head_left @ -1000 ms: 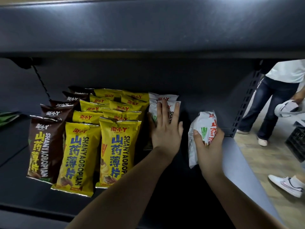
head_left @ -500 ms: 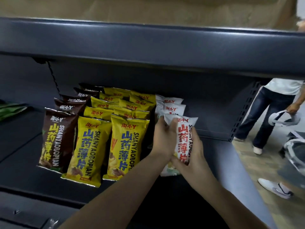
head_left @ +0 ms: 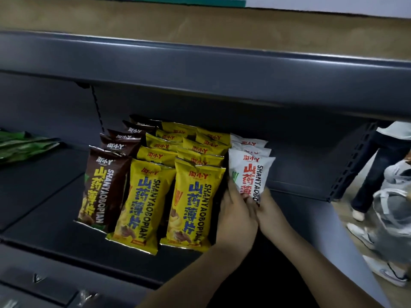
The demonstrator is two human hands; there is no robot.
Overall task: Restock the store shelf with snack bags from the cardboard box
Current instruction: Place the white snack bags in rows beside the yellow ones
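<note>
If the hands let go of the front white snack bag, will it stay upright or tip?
The white snack bag looks puffed and light, so it probably tips easily. It leans back on the white bags behind, which may steady it. Its glossy film likely slides on the shelf.

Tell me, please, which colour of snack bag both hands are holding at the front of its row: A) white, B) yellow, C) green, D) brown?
A: the left hand and right hand clasp the lower part of the white snack bag, just right of the yellow bags.
</note>
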